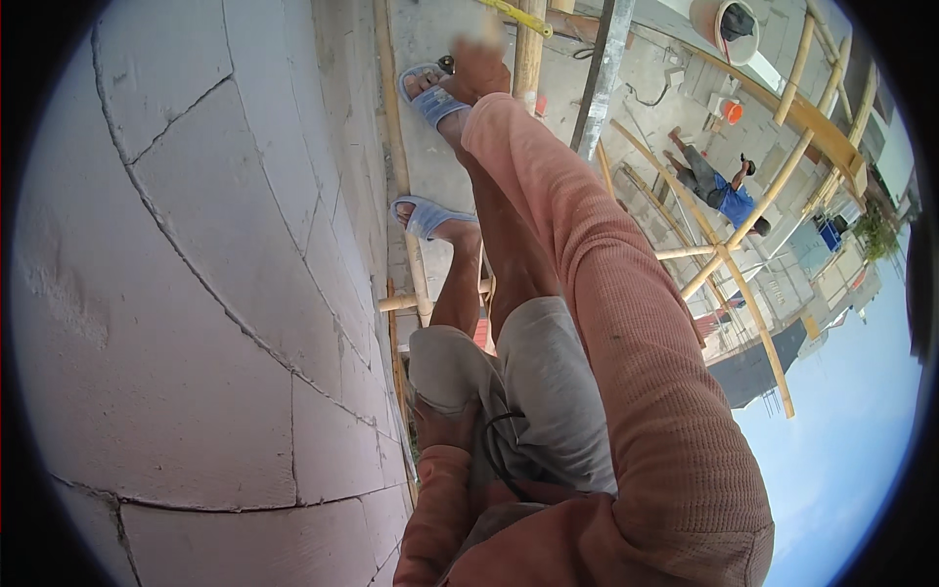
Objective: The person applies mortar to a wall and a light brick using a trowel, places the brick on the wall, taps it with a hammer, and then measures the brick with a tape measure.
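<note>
My right arm, in a pink ribbed sleeve, reaches far up the view. My right hand is beside my upper blue slipper and just below a yellow strip-shaped piece. Its fingers are blurred, so any hold is unclear. A small dark object shows by that hand. My left hand rests against my grey shorts, its fingers hidden at the cloth. A dark cord loops over the shorts. My other blue slipper stands near a bamboo pole.
A pale block wall with mortar joints rises close on my left. Beside my right arm stand a bamboo pole and a grey metal post. More bamboo scaffolding, a person in blue and an orange bucket are further right.
</note>
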`<state>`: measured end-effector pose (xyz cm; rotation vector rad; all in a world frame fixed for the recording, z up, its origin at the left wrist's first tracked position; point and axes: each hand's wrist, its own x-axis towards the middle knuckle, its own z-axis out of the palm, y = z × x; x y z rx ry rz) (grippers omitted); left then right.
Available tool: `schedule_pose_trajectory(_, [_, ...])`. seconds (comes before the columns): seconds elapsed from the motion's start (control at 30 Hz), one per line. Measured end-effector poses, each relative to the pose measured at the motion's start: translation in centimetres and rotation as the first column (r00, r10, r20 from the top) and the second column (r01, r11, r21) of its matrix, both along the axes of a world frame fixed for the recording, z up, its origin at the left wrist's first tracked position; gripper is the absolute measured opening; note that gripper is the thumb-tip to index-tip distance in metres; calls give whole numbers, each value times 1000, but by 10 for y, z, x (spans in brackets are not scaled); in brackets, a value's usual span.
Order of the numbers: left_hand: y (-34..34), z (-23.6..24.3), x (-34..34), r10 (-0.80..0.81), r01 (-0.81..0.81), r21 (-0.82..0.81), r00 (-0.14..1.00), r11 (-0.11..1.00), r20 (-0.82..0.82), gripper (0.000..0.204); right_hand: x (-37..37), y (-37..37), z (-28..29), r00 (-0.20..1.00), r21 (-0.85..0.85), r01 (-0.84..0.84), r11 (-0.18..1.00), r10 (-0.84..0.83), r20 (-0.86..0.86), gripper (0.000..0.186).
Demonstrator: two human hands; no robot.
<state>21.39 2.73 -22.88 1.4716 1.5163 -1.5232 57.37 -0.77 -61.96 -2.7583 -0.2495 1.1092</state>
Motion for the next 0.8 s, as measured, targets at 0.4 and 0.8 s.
schedule_pose_trajectory(0.4, [31, 71, 91, 939, -905, -389, 35, 175, 341, 66, -181, -51, 432, 901, 596, -25, 802, 277, -335, 59])
schedule_pose_trajectory(0.8, [64, 185, 83, 883, -669, -605, 176, 431, 434, 54, -168, -90, 626, 813, 621, 562, 547, -227, -536, 33])
